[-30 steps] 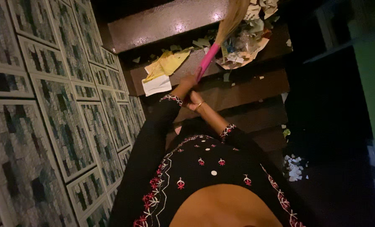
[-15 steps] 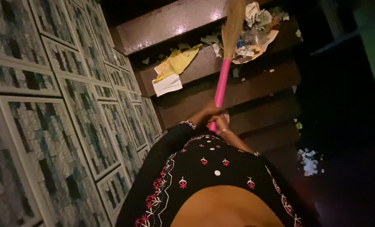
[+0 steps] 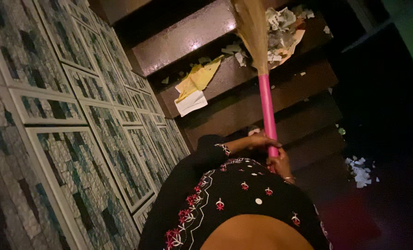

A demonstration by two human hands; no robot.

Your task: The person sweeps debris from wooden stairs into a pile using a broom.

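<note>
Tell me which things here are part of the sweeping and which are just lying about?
In use:
- broom, pink handle gripped by left hand and right hand
- heap of torn paper scraps at its bristles
- yellow paper on that stair

Lying about:
- white scraps lower right
- tiled wall

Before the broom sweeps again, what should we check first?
1. Both hands on the handle: left hand and right hand grip the pink broom: ok.
2. Bristles reach the rubbish: the straw head sits by the paper pile: ok.
3. Yellow paper and white sheet lie to the left of the bristles, not gathered: not ok.
4. Lower steps clean: white scraps lie at the right: not ok.
5. Feet placed safely on the steps: hidden, cannot tell.
</note>
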